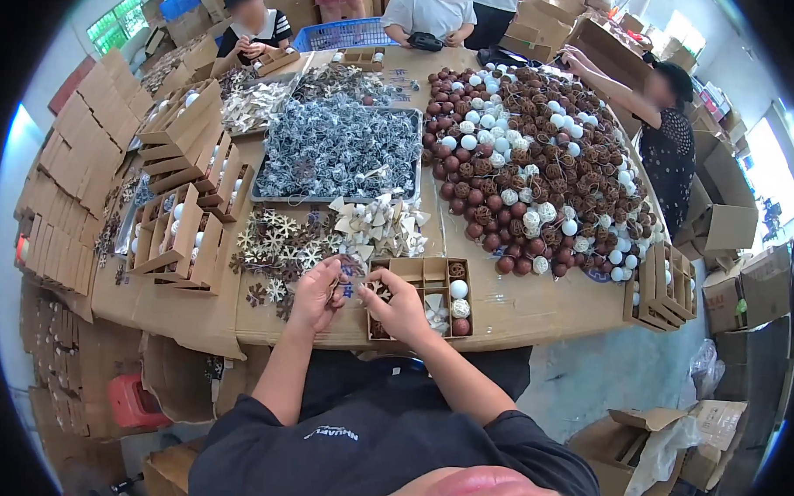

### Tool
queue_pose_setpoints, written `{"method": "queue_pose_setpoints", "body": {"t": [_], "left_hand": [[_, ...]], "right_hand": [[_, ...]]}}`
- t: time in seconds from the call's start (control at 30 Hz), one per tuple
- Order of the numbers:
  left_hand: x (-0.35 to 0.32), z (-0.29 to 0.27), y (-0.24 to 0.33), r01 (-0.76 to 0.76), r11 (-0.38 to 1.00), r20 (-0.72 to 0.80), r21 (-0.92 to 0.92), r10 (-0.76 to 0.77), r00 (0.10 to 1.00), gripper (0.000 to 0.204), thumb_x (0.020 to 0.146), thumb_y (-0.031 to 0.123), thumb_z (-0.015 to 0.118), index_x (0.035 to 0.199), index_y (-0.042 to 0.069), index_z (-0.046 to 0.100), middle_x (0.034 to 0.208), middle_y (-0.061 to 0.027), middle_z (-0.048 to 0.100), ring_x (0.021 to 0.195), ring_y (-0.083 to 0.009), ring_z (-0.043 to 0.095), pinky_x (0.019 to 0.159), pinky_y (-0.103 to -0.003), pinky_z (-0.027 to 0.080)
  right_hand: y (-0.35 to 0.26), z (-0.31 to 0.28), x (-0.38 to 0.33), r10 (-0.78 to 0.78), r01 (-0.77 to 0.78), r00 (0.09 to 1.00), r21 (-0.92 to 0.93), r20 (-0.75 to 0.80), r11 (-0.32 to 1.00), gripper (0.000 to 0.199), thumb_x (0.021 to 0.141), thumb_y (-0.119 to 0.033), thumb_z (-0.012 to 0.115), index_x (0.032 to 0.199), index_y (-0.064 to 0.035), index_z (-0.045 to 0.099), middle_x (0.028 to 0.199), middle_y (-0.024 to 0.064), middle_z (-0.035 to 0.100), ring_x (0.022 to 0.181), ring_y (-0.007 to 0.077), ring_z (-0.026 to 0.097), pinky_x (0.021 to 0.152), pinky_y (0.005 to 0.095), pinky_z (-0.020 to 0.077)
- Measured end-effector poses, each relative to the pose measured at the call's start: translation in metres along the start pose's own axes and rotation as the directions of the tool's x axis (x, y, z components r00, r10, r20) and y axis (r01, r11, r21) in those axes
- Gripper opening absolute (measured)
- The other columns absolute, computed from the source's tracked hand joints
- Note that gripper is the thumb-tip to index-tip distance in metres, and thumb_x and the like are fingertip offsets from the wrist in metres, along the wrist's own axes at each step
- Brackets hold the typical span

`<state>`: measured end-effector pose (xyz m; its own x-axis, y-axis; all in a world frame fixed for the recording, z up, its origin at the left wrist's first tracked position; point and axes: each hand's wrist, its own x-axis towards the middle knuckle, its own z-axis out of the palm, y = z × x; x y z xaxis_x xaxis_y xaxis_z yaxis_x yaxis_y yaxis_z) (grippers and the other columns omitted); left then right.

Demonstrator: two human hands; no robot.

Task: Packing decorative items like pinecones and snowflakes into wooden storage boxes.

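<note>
My left hand (317, 296) is closed with its fingertips around a small brown snowflake ornament (348, 265), partly hidden by the fingers. My right hand (401, 308) reaches over the left side of a divided cardboard box (405, 267), thumb and fingertips pinched together; what they grip, if anything, cannot be made out. In the box's right column lie a brown wicker ball (457, 269), a white ball (458, 289), a white woven ball (460, 308) and a dark red ball (461, 326). White pieces (437, 312) fill a middle compartment; others are bare.
Beyond my hands lie wooden snowflakes (279, 239), white tree-shaped pieces (385, 226) and a tray (257, 191) of silvery ornaments. A heap of balls (540, 157) covers the right side. Filled boxes (174, 240) stack at left, more boxes (662, 288) at right. Other people work across the table.
</note>
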<state>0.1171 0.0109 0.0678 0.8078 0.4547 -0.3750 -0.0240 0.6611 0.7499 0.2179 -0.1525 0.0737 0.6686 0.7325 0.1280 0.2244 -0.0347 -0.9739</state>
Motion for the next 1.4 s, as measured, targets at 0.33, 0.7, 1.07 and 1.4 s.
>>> {"method": "queue_pose_setpoints", "body": {"t": [0.33,0.7,1.07,1.4], "left_hand": [[-0.004,0.006,0.004,-0.019,0.997,0.225,0.076,0.001,0.974,0.040,0.092,0.007,0.071,0.129,0.002,0.055,0.101,-0.0061,0.068,0.080,-0.0089,0.064,0.069,-0.022,0.052],[-0.010,0.014,0.004,-0.170,0.896,0.310,0.411,0.039,0.950,0.034,0.087,0.001,0.075,0.117,0.003,0.060,0.097,0.0019,0.060,0.089,-0.0055,0.058,0.079,-0.020,0.050],[-0.008,0.013,-0.006,-0.386,0.715,0.311,0.584,0.242,0.919,0.029,0.082,-0.005,0.063,0.109,0.001,0.057,0.096,-0.0017,0.060,0.089,-0.0083,0.057,0.086,-0.025,0.050],[-0.008,0.011,-0.012,-0.414,0.639,0.312,0.648,0.274,0.910,0.026,0.088,0.004,0.074,0.111,0.000,0.063,0.093,-0.0022,0.067,0.086,-0.0084,0.063,0.080,-0.025,0.051]], "right_hand": [[0.010,-0.002,0.003,0.115,-0.108,0.993,0.182,-0.032,0.977,0.021,0.093,-0.017,0.070,0.103,-0.0002,0.064,0.090,0.0090,0.068,0.085,0.0160,0.064,0.081,0.0320,0.0504],[0.008,-0.001,0.001,0.068,-0.060,0.996,0.126,-0.057,0.990,0.020,0.093,-0.014,0.070,0.107,0.0006,0.065,0.093,0.0098,0.070,0.086,0.0150,0.066,0.080,0.0308,0.0515],[0.004,-0.002,0.003,0.182,-0.228,0.973,0.522,0.139,0.822,0.021,0.099,-0.007,0.062,0.117,0.0028,0.062,0.104,0.0046,0.070,0.094,0.0086,0.064,0.082,0.0246,0.0516],[0.017,-0.001,0.001,0.193,-0.234,0.972,0.665,0.135,0.710,0.020,0.096,-0.004,0.067,0.115,0.0015,0.061,0.104,0.0048,0.068,0.097,0.0102,0.064,0.088,0.0244,0.0517]]}}
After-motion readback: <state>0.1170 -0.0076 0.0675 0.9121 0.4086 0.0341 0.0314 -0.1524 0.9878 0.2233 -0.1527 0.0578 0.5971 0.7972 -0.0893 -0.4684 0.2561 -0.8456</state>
